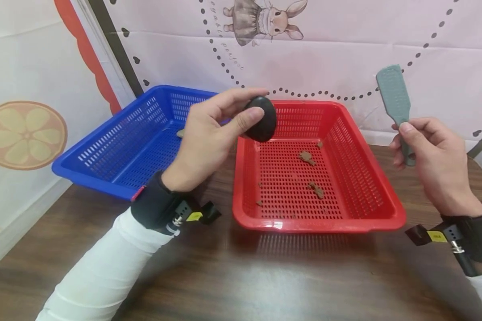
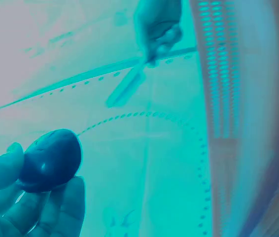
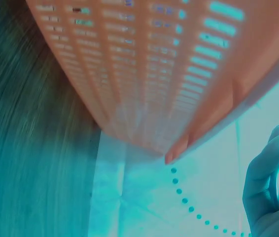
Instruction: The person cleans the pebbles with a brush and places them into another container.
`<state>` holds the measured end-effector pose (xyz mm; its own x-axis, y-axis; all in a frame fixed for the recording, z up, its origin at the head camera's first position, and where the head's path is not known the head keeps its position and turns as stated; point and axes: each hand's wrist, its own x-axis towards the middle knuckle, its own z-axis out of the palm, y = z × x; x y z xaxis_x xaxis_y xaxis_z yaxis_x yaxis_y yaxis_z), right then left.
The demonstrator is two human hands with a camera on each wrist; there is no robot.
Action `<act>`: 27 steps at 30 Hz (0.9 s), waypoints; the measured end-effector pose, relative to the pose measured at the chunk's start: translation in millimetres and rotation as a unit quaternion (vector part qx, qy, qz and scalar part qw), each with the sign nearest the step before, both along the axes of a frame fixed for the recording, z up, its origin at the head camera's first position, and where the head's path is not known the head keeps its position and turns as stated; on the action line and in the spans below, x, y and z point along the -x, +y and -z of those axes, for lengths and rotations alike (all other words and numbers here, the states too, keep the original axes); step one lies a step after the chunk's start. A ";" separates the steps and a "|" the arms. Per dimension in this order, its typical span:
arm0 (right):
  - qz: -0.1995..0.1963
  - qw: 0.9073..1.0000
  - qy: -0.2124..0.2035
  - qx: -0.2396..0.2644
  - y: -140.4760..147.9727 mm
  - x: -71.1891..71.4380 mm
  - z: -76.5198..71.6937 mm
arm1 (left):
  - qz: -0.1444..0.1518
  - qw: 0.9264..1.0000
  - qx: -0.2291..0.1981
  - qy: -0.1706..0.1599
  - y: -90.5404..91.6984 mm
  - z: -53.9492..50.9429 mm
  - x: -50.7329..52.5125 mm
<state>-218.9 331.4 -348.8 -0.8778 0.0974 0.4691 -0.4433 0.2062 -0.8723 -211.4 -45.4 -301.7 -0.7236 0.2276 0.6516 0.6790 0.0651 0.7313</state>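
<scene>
My left hand (image 1: pixel 205 138) pinches a smooth, glossy black egg-shaped object (image 1: pixel 267 122) between thumb and fingers, held up over the back left of the red basket (image 1: pixel 317 225). The left wrist view shows the same dark oval (image 2: pixel 53 160) between the thumb and the fingers. At the right, beyond the basket's rim, my right hand (image 1: pixel 442 156) grips a grey-green flat tool (image 1: pixel 395 96) by its handle. Its broad textured blade points up and away from the egg-shaped object. In the right wrist view only part of that hand (image 3: pixel 267 182) shows.
Several brown crumbly lumps (image 1: pixel 306 157) lie on the red basket's perforated floor. A blue basket (image 1: pixel 92 185) stands to the left, with a pale piece (image 1: pixel 180 133) in it partly behind my left hand. Behind is a printed curtain (image 1: pixel 345 58); a brown wooden table (image 1: pixel 265 281) lies below.
</scene>
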 end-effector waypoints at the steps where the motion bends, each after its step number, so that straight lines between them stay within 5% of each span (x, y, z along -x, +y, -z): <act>1: 0.003 1.000 -0.005 0.002 1.9 1.5 0.4 | -0.009 1.000 -0.002 0.003 -3.8 -3.0 -0.1; 5: 0.013 1.000 -0.024 0.008 7.6 7.7 2.4 | -0.035 0.999 -0.034 0.010 -20.0 -13.7 2.1; 12: 0.113 0.986 -0.010 -0.118 12.2 13.1 9.0 | -0.059 0.989 -0.129 -0.034 -54.7 -29.8 11.9; 14: 0.118 0.986 0.000 -0.119 13.9 13.7 10.3 | -0.067 0.986 -0.148 -0.044 -66.6 -32.4 16.4; 27: 0.140 0.981 0.016 -0.134 19.4 15.8 11.6 | -0.120 0.966 -0.165 -0.160 -130.5 -17.4 60.1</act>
<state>-234.8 350.8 -360.4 -0.8187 0.2027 0.5373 -0.3623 0.5437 -0.7571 -271.5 -175.9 -284.3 -0.9059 -0.1531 0.3949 0.4097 -0.0802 0.9087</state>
